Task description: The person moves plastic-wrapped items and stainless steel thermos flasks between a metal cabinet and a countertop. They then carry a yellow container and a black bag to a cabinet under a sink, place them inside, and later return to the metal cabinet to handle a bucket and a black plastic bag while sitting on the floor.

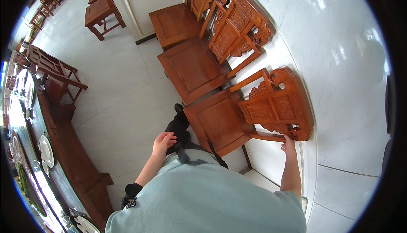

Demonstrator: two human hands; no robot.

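Observation:
A carved wooden chair (219, 121) stands right in front of me, its seat at my legs and its back by the wall. My right hand (288, 144) touches the side of that chair's carved backrest (279, 109), near the lower rail; whether the fingers close around the wood cannot be made out. In front of my waist is my left hand (165, 141), empty, its fingers loosely bent and apart. A second wooden chair (194, 67) stands beside the first, and a third wooden chair (176, 23) is past it in the same row.
White panelled wall (270, 159) runs behind the chairs, and a white partition (152, 2) juts out past them. To the left stands a long table (60, 175) with plates (47, 151) and a wooden chair (52, 64) at it. More wooden seats (100, 10) are farther off on the tiled floor.

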